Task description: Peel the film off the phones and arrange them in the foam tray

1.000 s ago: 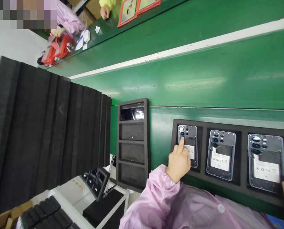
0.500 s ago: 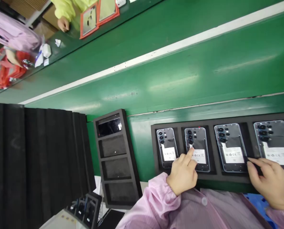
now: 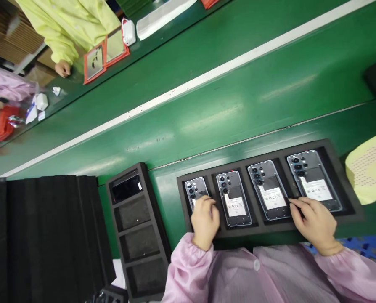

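Observation:
A black foam tray (image 3: 270,229) lies on the green bench and holds several phone backs with camera rings and white labels. My left hand (image 3: 205,220) is curled over the lower half of the leftmost phone (image 3: 194,189). The second phone (image 3: 234,198) lies free between my hands. My right hand (image 3: 316,223) rests on the tray's near rim. Its thumb and forefinger are pinched together at the divider between the third phone (image 3: 267,190) and the fourth phone (image 3: 311,180). What they pinch is too small to make out.
A second foam tray (image 3: 138,237) with one dark phone (image 3: 126,189) in its top slot stands to the left, beside a stack of black foam (image 3: 43,235). A yellow pad (image 3: 371,168) lies at right. Beyond the green conveyor (image 3: 238,105), a person in yellow (image 3: 64,25) handles red-framed parts (image 3: 104,54).
The view swung right, bringing the whole tray into sight. My left hand went from the first phone to the second and back. My right hand came in onto the tray's near rim.

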The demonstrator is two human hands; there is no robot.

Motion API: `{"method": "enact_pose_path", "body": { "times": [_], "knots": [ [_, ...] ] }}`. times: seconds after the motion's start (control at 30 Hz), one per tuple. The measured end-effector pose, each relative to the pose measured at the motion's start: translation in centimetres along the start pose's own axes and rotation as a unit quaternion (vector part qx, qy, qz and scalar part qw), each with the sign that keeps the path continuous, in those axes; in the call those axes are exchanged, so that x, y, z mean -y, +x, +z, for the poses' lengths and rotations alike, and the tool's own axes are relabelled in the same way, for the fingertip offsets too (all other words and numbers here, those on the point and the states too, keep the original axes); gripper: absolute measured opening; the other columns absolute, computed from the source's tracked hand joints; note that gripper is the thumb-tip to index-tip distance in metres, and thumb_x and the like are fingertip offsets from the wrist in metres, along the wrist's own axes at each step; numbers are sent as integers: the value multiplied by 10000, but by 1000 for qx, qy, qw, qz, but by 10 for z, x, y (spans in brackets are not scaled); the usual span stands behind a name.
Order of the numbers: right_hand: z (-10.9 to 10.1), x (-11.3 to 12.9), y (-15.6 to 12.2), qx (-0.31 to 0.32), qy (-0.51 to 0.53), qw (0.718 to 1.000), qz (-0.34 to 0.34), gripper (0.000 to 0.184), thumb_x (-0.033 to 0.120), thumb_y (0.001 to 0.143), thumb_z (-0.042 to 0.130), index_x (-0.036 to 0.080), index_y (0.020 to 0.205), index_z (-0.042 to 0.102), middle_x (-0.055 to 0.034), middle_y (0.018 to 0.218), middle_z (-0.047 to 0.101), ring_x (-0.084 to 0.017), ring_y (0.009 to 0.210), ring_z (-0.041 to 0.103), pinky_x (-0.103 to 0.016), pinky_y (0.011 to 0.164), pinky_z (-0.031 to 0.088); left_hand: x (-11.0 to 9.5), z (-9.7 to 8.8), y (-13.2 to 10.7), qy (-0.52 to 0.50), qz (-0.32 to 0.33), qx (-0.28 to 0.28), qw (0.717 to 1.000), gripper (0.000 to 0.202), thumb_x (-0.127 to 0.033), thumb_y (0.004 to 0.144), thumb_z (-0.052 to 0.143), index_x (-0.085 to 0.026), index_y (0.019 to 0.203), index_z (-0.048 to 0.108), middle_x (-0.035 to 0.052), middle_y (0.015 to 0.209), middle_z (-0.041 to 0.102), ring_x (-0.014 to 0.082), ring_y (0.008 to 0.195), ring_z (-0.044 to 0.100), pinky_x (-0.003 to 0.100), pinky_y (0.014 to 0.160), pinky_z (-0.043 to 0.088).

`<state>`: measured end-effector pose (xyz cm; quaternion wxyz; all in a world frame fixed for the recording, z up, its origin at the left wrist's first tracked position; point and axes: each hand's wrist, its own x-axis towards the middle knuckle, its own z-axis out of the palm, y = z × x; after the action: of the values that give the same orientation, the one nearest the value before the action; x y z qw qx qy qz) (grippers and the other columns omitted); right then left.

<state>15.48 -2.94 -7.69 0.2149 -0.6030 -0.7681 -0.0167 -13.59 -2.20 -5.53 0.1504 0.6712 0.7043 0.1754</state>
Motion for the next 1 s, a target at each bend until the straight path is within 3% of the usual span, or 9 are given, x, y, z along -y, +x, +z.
{"method": "enact_pose_path", "body": {
  "times": [0.07, 0.2, 0.33, 0.47, 0.6, 0.7, 0.87, 1.0],
  "knots": [
    [0, 1, -2, 6, 11, 1000, 11, 213, 236, 892, 457, 190, 827, 654, -47, 732, 616, -167, 642, 592, -274, 574, 447, 17, -6, 0, 76, -82, -28, 993, 176, -184, 768, 441, -190, 846, 599, 103, 886, 641, 251, 880, 615, 372, 744, 526],
    [-5, -7, -6, 3, 18, 998, 61, 216, 304, 900, 433, 180, 952, 602, -80, 847, 621, -206, 772, 607, -316, 672, 492, 33, -13, 2, 125, -174, 8, 977, 283, -290, 786, 455, -147, 997, 576, 135, 946, 632, 290, 881, 605, 427, 788, 503],
    [-19, -30, -1, -2, -19, 990, 140, 241, 294, 904, 388, 147, 1022, 539, -128, 913, 615, -236, 817, 598, -346, 680, 494, 17, -8, 5, 91, -242, 52, 965, 409, -326, 794, 459, -122, 1143, 520, 181, 1117, 602, 322, 1020, 591, 441, 859, 482],
    [-27, -43, 12, 71, -55, 979, 185, 266, 273, 872, 437, 127, 1060, 557, -128, 896, 634, -248, 767, 599, -332, 612, 476, 2, -3, 18, 61, -319, 75, 943, 507, -352, 775, 497, -89, 1208, 485, 229, 1245, 530, 353, 1091, 570, 454, 869, 472],
    [-21, -39, 28, 135, -73, 961, 232, 384, 333, 852, 488, 63, 1117, 553, -175, 895, 619, -298, 796, 591, -347, 577, 460, 8, -4, 36, 56, -370, 68, 925, 425, -357, 790, 482, -103, 1124, 547, 209, 1063, 646, 342, 1074, 590, 443, 872, 464],
    [-18, -38, 41, 152, -67, 946, 279, 413, 385, 863, 471, 32, 1047, 579, -195, 824, 604, -313, 757, 600, -341, 531, 430, 11, -7, 43, 37, -402, 74, 912, 403, -427, 818, 454, -125, 1042, 598, 205, 1012, 678, 349, 1008, 624, 449, 821, 475],
    [-32, -46, 56, 189, 12, 936, 298, 271, 387, 818, 444, 171, 757, 596, -101, 666, 607, -250, 560, 584, -308, 459, 381, 15, -18, 47, -20, -424, 94, 900, 307, -423, 810, 536, -141, 855, 647, 145, 883, 711, 294, 917, 655, 385, 780, 482],
    [-53, -40, 58, 192, 78, 932, 298, 314, 453, 784, 399, 193, 821, 571, -54, 581, 593, -242, 522, 580, -308, 468, 410, 22, -26, 49, -67, -434, 113, 891, 242, -363, 834, 578, -127, 803, 621, 59, 841, 678, 182, 834, 638, 361, 799, 487]
  ]
}}
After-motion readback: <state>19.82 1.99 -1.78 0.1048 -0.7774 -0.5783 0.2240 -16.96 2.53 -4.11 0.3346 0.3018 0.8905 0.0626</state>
